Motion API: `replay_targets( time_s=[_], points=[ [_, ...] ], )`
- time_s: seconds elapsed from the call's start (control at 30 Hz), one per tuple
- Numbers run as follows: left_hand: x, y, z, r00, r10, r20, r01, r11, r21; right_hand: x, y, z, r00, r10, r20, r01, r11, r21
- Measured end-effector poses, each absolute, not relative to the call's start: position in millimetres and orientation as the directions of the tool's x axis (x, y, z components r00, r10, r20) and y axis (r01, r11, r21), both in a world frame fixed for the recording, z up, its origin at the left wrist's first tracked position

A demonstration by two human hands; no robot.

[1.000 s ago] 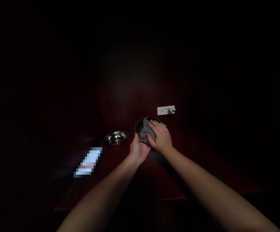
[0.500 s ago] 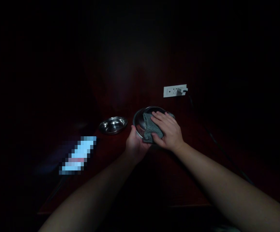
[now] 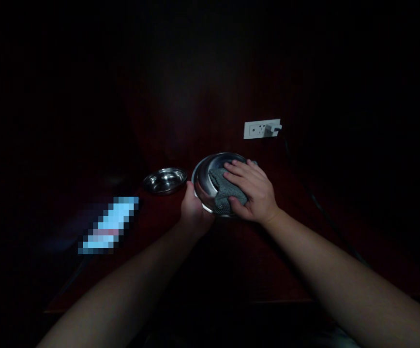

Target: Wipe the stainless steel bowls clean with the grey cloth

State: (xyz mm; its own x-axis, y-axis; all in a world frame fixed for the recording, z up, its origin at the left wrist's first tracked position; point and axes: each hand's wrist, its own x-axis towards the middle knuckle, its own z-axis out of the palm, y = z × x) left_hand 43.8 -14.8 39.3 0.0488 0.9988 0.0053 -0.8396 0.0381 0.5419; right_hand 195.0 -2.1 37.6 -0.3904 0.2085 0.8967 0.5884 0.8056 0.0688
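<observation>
A shiny steel bowl (image 3: 204, 178) is held at its lower left rim by my left hand (image 3: 194, 211), thumb up along the edge and the other fingers mostly hidden beneath. Over the bowl's right part, my right hand (image 3: 255, 191) presses a grey knit cloth (image 3: 227, 189) against the metal. Its fingers lie across the cloth, and a corner of the fabric sticks out past the fingertips. A second, shallow steel bowl (image 3: 165, 181) stands on the dark red table (image 3: 261, 270), just left of the held one.
A lit, pixelated screen (image 3: 110, 226) lies to the left on the table. Behind the hands, a white wall socket (image 3: 261, 129) has a plug in it, and a dark cable (image 3: 319, 208) runs down the right side. The surroundings are very dark.
The held bowl has turned and shifted slightly left, with more of its surface showing beside the cloth. The cloth looks more bunched under my right hand. The whole view has shifted a little.
</observation>
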Motion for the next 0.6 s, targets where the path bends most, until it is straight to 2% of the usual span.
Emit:
replay_targets(
  time_s=[0.1,0.3,0.43,0.6],
  points=[
    [44,-13,38,0.041,0.999,0.012,-0.822,0.027,0.568,197,-1,37,-0.364,0.228,0.903,0.575,0.818,0.025],
    [43,-8,33,0.002,1.0,-0.001,-0.813,0.002,0.582,198,2,35,-0.245,0.303,0.921,0.529,0.838,-0.135],
    [40,-2,27,-0.099,0.994,-0.037,-0.787,-0.055,0.615,198,4,33,-0.201,0.366,0.909,0.493,0.839,-0.229],
    [36,1,24,-0.27,0.959,-0.086,-0.689,-0.129,0.713,200,10,29,-0.159,0.467,0.87,0.477,0.808,-0.346]
  ],
)
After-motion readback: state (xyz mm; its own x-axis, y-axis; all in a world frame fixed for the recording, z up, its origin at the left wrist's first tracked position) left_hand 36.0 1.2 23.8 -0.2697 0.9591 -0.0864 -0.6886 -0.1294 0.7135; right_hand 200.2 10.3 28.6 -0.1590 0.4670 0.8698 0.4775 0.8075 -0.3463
